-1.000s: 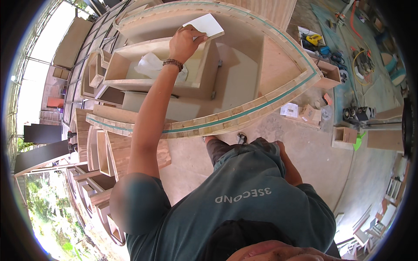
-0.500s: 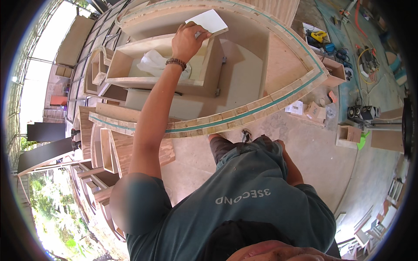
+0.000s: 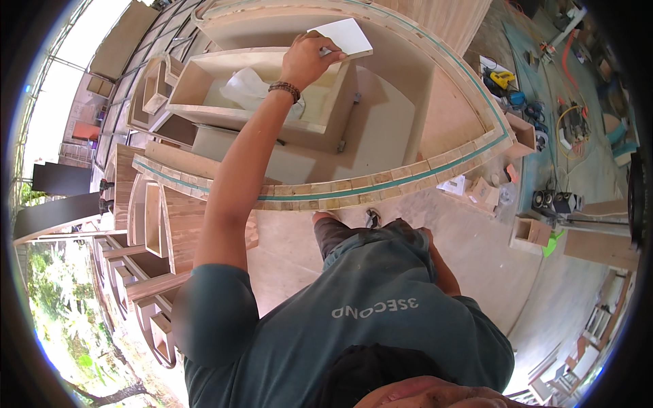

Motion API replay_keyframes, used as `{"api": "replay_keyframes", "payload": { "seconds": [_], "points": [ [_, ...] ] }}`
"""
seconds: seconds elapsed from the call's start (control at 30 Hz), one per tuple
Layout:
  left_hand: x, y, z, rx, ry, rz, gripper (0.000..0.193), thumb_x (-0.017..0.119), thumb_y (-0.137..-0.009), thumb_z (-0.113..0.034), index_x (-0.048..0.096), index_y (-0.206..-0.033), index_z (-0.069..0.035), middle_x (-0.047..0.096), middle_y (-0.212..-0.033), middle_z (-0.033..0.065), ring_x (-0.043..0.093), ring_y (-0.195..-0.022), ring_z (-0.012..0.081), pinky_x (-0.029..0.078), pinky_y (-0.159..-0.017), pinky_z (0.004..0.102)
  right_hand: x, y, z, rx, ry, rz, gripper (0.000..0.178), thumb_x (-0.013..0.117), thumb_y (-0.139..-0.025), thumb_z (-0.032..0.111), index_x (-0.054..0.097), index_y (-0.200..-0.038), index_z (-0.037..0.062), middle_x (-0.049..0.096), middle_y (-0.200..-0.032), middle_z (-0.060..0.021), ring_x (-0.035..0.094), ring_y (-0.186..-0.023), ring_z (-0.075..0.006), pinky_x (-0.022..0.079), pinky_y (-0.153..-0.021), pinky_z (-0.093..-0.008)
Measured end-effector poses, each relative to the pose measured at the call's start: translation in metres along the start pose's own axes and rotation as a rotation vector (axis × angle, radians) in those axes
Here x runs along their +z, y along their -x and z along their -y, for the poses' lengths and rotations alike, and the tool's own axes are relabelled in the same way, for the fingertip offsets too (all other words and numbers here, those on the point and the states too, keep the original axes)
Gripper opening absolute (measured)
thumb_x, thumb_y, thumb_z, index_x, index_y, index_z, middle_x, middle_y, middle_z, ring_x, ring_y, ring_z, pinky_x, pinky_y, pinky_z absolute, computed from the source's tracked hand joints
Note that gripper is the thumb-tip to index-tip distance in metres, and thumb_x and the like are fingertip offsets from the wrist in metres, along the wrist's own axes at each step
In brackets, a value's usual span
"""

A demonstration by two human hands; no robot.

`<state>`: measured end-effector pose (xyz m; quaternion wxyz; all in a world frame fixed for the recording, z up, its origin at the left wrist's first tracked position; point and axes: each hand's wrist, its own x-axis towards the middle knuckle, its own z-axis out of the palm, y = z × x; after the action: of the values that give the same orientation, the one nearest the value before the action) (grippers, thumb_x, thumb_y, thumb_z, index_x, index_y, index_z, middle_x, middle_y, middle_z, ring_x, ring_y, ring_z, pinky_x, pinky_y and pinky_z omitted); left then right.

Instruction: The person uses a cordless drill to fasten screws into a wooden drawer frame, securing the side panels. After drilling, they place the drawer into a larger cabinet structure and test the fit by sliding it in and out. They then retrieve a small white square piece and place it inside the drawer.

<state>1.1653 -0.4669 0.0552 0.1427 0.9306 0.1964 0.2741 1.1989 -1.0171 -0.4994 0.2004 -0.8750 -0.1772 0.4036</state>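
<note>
Wood boat shell [image 3: 381,187]: big, curved, pale, with a green stripe along its rim. It lies in front of the person.
Wood box [image 3: 204,75]: an open box built inside the shell, under the long arm.
Clear plastic [image 3: 248,88]: crumpled, lying in the box.
White square [image 3: 347,37]: a thin, flat piece at the far end of the box, up by the shell's inner wall. One corner sticks out past the fingers.
Left hand [image 3: 309,61]: reached far out, fingers curled and pinching the near edge of the white square. A dark bead band [image 3: 284,88] sits on the wrist.
Right arm [image 3: 442,272]: bent close by the body. Its hand is mostly hidden, so I cannot tell if it is spread or closed.
Step now: it looks like the white square is being held in place on the wood.
Next move needs: probably a firm hold and a steady arm, since the reach is long and only one hand is on the piece.
</note>
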Motion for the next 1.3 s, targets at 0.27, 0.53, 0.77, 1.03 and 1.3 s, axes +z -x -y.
{"api": "replay_keyframes", "payload": {
  "seconds": [0.27, 0.53, 0.77, 1.03, 1.3],
  "points": [
    [0.0, 0.007, 0.014, -0.028, -0.068, -0.029, 0.037, 0.081, -0.076, -0.053, 0.078, -0.095, -0.022, 0.064, -0.115, 0.0087, 0.055, -0.116, 0.0307, 0.05, -0.097, 0.0437, -0.031, 0.014, 0.04, -0.138, -0.021, 0.002, 0.04, 0.058, -0.087, 0.047, 0.08, -0.095, 0.0136, 0.075, -0.1, -0.0162, 0.07, -0.101, -0.0364, 0.055, -0.084, -0.0447],
    [0.002, 0.002, 0.022, -0.094, -0.014, -0.011, 0.053, 0.082, -0.071, -0.063, 0.077, -0.104, -0.022, 0.062, -0.123, 0.0102, 0.053, -0.122, 0.0314, 0.048, -0.103, 0.0448, -0.01, -0.014, 0.013, -0.207, 0.057, 0.033, 0.034, 0.06, -0.086, 0.044, 0.08, -0.094, 0.0183, 0.075, -0.101, -0.0119, 0.07, -0.102, -0.0318, 0.056, -0.088, -0.0424],
    [0.002, 0.001, 0.024, -0.129, -0.067, 0.017, 0.072, 0.078, -0.071, -0.069, 0.072, -0.123, -0.02, 0.058, -0.138, 0.0171, 0.051, -0.13, 0.0383, 0.044, -0.108, 0.0486, -0.016, -0.011, 0.013, -0.228, 0.081, 0.046, 0.034, 0.06, -0.086, 0.044, 0.08, -0.095, 0.0187, 0.075, -0.102, -0.0116, 0.07, -0.102, -0.0314, 0.056, -0.088, -0.0422],
    [0.008, -0.001, 0.032, -0.125, -0.032, 0.031, 0.082, 0.077, -0.071, -0.072, 0.069, -0.13, -0.017, 0.051, -0.147, 0.0238, 0.045, -0.138, 0.042, 0.04, -0.113, 0.0488, -0.02, -0.007, 0.012, -0.238, 0.104, 0.056, 0.033, 0.061, -0.086, 0.044, 0.08, -0.096, 0.0192, 0.075, -0.102, -0.0113, 0.07, -0.102, -0.0308, 0.056, -0.088, -0.042],
    [0.007, -0.001, 0.031, -0.132, 0.009, 0.043, 0.082, 0.078, -0.071, -0.071, 0.068, -0.131, -0.016, 0.049, -0.149, 0.0238, 0.043, -0.139, 0.0418, 0.038, -0.115, 0.0475, -0.02, -0.007, 0.01, -0.252, 0.116, 0.061, 0.032, 0.061, -0.085, 0.043, 0.08, -0.096, 0.0196, 0.075, -0.103, -0.0109, 0.07, -0.102, -0.0303, 0.056, -0.088, -0.0419]
  ]
}}
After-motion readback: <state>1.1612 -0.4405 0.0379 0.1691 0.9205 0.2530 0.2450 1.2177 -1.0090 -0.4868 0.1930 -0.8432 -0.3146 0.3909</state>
